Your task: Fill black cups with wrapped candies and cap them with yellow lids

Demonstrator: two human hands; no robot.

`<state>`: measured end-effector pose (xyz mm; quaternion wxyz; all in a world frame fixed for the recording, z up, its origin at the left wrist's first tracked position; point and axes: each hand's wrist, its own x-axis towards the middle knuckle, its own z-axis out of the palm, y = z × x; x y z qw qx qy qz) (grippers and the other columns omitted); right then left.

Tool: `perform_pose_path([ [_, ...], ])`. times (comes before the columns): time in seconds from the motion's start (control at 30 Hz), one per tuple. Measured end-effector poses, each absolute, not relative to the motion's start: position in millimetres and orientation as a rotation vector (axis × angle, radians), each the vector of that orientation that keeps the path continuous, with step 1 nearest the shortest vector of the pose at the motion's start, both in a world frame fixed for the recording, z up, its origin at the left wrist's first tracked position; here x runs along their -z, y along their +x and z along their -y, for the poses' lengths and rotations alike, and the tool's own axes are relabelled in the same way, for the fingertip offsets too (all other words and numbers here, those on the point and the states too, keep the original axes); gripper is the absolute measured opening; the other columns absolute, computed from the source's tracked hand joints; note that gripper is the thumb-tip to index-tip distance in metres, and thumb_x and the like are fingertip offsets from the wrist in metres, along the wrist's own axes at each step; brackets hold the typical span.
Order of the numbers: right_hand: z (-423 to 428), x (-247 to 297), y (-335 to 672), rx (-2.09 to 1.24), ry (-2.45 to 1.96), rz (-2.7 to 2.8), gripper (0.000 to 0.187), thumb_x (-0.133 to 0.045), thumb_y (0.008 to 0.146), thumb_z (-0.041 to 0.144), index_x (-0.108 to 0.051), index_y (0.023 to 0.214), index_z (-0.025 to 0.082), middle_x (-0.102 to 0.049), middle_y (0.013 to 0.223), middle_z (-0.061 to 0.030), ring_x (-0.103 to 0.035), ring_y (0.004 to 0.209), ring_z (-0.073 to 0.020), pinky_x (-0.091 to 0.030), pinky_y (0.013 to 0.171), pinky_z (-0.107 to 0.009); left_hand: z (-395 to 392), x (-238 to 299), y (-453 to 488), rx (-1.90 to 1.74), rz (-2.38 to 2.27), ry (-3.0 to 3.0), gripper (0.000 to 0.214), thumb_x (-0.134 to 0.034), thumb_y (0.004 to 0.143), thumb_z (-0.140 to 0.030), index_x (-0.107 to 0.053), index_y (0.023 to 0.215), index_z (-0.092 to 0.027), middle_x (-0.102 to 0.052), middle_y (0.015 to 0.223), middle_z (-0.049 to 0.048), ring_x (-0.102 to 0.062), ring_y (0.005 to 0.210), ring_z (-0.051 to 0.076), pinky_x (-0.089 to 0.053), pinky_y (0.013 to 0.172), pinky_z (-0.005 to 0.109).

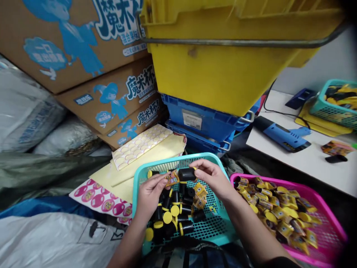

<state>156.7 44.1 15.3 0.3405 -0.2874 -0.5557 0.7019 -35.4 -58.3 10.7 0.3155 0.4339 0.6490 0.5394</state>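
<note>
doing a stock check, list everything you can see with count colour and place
cardboard cartons: three, brown with blue print, upper left
upper crate: at least one, yellow, top centre
lower crates: two, blue, beneath it
sacks: several, mostly white, left
sticker sheets: several, pink and pale yellow, left of centre
mesh baskets: two, turquoise, under hands and far right
third basket: one, pink, lower right
canisters: many, black with yellow lids, near basket
printed wrappers: many, yellow, both lower baskets
table: one, white, right
heat gun: one, blue and black, on table
small object: one, dark blue, table, unclear
left hand: one, bare, near basket, pinching a wrapper
right hand: one, bare, there, holding a canister
</note>
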Motion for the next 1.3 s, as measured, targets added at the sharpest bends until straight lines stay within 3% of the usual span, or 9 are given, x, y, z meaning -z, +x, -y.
perform_pose_path([
  [0.17,-47,-8,167,-1.868,-0.723,1.529,0.026,-0.070,0.076,0.037,-0.066,0.094,0.019,-0.062,0.079,0.0001,-0.057,0.067,-0.0106,-0.047,0.062,-0.024,53,-12,-30,-1.349,-1.711,1.178,0.022,-0.066,0.077,-0.036,-0.076,0.092,-0.023,-0.075,0.096,0.0070,-0.068,0.089,0.023,-0.056,0.081,0.035],
  [0.33,-41,-2,166,-1.740,-0.774,1.637,0.027,-0.070,0.077,0.035,-0.065,0.098,0.019,-0.063,0.076,-0.0002,-0.058,0.069,-0.0126,-0.048,0.068,-0.029,46,-23,-19,-1.153,-1.561,1.018,0.031,-0.068,0.075,-0.040,-0.074,0.098,-0.020,-0.073,0.100,0.0079,-0.069,0.078,0.021,-0.059,0.070,0.036],
  [0.47,-29,1,159,-1.690,-0.700,1.578,0.030,-0.074,0.073,0.035,-0.067,0.098,0.021,-0.067,0.087,-0.0028,-0.061,0.078,-0.0155,-0.049,0.077,-0.033,45,-33,-7,-1.148,-1.533,0.945,0.034,-0.077,0.065,-0.036,-0.071,0.094,-0.018,-0.073,0.092,0.0063,-0.069,0.079,0.020,-0.059,0.072,0.033],
  [0.57,-20,5,155,-1.899,-0.581,1.357,0.031,-0.067,0.079,0.041,-0.066,0.104,0.023,-0.064,0.099,-0.0037,-0.060,0.086,-0.0147,-0.050,0.079,-0.030,46,-33,2,-1.196,-1.558,0.909,0.034,-0.080,0.061,-0.032,-0.070,0.090,-0.017,-0.073,0.088,0.0051,-0.068,0.073,0.018,-0.058,0.070,0.031],
  [0.67,-12,9,151,-2.260,-0.455,1.037,0.041,-0.064,0.081,0.046,-0.058,0.116,0.025,-0.061,0.099,-0.0033,-0.060,0.082,-0.0132,-0.052,0.072,-0.027,46,-29,9,-1.264,-1.537,0.895,0.031,-0.080,0.060,-0.030,-0.072,0.088,-0.018,-0.073,0.095,0.0065,-0.068,0.083,0.021,-0.057,0.073,0.031],
  [0.8,-8,12,150,-2.418,-0.357,0.810,0.040,-0.073,0.074,0.042,-0.060,0.105,0.022,-0.059,0.093,-0.0016,-0.060,0.077,-0.0111,-0.052,0.069,-0.024,48,-26,14,-1.254,-1.535,0.903,0.030,-0.081,0.059,-0.028,-0.073,0.086,-0.018,-0.074,0.094,0.0066,-0.068,0.084,0.021,-0.056,0.074,0.031],
  [1.07,-13,16,160,-2.406,-0.359,0.948,0.030,-0.071,0.076,0.040,-0.057,0.094,0.020,-0.060,0.086,0.0008,-0.061,0.073,-0.0095,-0.051,0.069,-0.024,53,-25,18,-1.207,-1.523,0.888,0.033,-0.081,0.059,-0.028,-0.072,0.088,-0.017,-0.074,0.087,0.0048,-0.067,0.076,0.019,-0.055,0.068,0.029],
  [1.2,-9,17,162,-2.152,-0.464,1.255,0.035,-0.058,0.085,0.046,-0.055,0.110,0.022,-0.060,0.100,-0.0035,-0.060,0.083,-0.0132,-0.050,0.075,-0.030,49,-23,20,-1.221,-1.597,0.950,0.033,-0.077,0.065,-0.032,-0.069,0.092,-0.016,-0.072,0.095,0.0068,-0.067,0.085,0.020,-0.054,0.072,0.028],
  [1.3,-4,7,168,-1.624,-0.574,1.603,0.042,-0.060,0.083,0.045,-0.054,0.119,0.023,-0.058,0.111,-0.0070,-0.057,0.099,-0.0187,-0.047,0.085,-0.036,47,-22,25,-1.216,-1.545,0.992,0.054,-0.073,0.070,-0.040,-0.057,0.117,-0.018,-0.071,0.091,0.0054,-0.067,0.077,0.018,-0.054,0.064,0.026],
])
